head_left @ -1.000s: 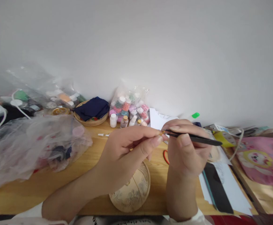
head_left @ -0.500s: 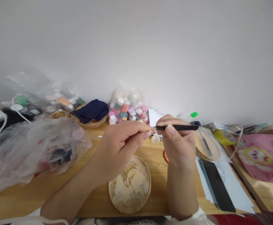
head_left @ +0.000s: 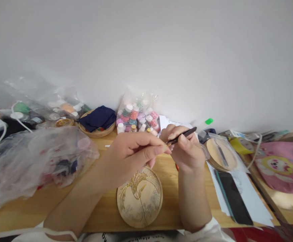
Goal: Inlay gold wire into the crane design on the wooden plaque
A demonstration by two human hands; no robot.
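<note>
Above the wooden table, my left hand [head_left: 136,153] pinches a tiny gold-coloured piece of wire between thumb and forefinger, mostly hidden by the fingertips. My right hand [head_left: 186,148] grips slim black tweezers [head_left: 183,136], their tip pointing down and left and meeting the left fingertips. Below the hands lies a round wooden board [head_left: 145,208] bearing a gold bird-like design and grey wave lines. The left hand covers part of its upper edge.
At left sits a crumpled plastic bag [head_left: 35,161]. Behind are dark blue cloth [head_left: 98,118] in a round basket and a bag of colourful bottles [head_left: 133,114]. A phone [head_left: 233,198] lies on white papers at right, near a pink bag [head_left: 282,164].
The tweezers have tilted from nearly level to slanting, with the rear end raised. Both hands have turned slightly, and their fingertips sit a little lower and remain together.
</note>
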